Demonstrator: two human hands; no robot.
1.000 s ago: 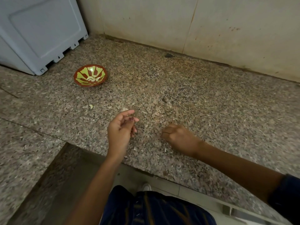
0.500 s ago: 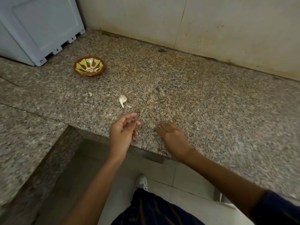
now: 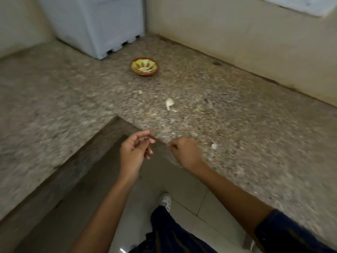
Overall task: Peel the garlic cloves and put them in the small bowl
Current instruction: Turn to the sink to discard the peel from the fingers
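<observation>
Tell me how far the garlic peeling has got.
Done: pale peeled pieces already lie in the small bowl. In hand: nothing plainly; the left hand is loosely open, and the right hand is curled at the counter edge, its contents hidden. Left: one garlic clove lies on the counter, with scraps that look like skin nearby.

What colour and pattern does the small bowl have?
The bowl is red-brown outside, with light green petal shapes inside; the head view shows it.
</observation>
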